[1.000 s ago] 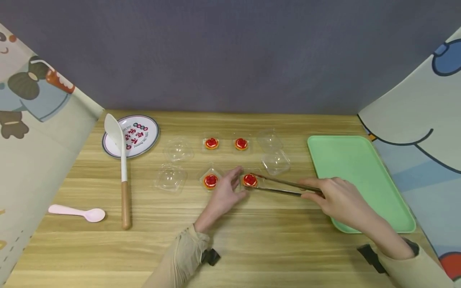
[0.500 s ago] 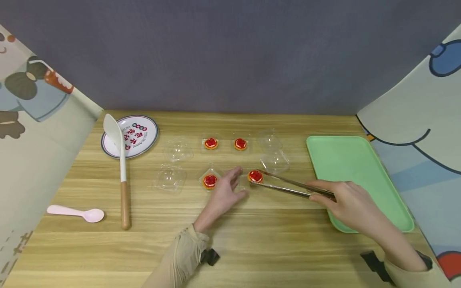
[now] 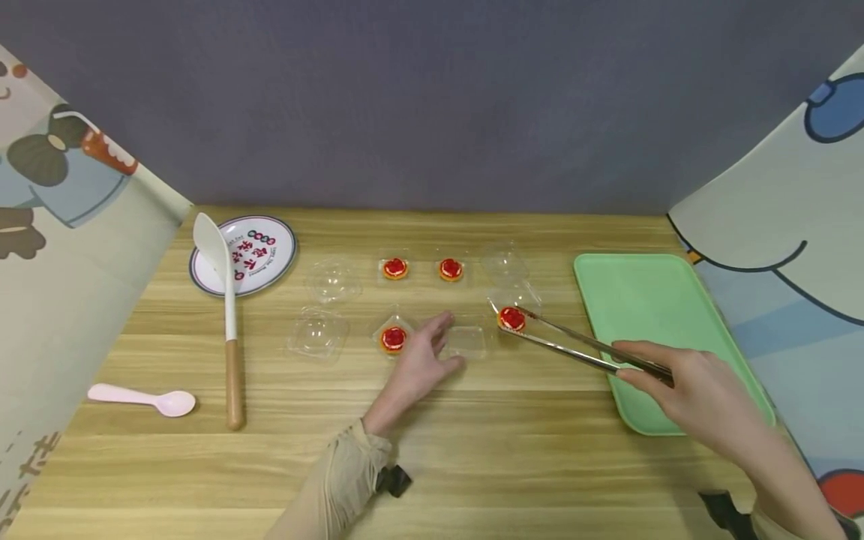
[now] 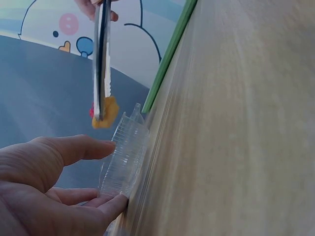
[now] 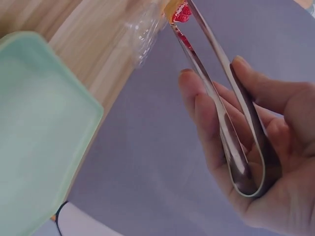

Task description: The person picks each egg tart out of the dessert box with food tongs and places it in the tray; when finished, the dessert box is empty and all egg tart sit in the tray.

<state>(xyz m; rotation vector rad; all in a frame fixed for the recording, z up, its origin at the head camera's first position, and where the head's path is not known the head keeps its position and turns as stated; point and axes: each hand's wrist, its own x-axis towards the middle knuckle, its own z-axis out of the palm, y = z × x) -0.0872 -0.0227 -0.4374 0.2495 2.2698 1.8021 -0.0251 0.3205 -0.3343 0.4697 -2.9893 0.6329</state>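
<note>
My right hand [image 3: 702, 397] squeezes a pair of metal tongs [image 3: 574, 343]. Their tips grip a small tart [image 3: 511, 319] with an orange crust and red topping, held up above the tabletop. In the right wrist view the tongs' bent end lies against the palm. My left hand [image 3: 418, 365] stays at a clear plastic box [image 3: 469, 343] with nothing inside. Seen from the left wrist, thumb and fingers hold the box [image 4: 125, 157] at its side. Other tarts, one [image 3: 394, 339] left of this hand and two [image 3: 451, 270] farther back, sit in clear boxes.
A green tray [image 3: 648, 300] lies at the right. Clear domed lids [image 3: 320, 334] stand left of the tarts, and an open clear box [image 3: 516, 289] is behind the tongs. On the left are a plate [image 3: 266, 259], a long-handled ladle [image 3: 232, 315] and a pink spoon [image 3: 175, 403].
The tongs have lifted the tart out of the clear box by my left hand and carried it right. My right hand has moved right too, while my left hand has stayed put.
</note>
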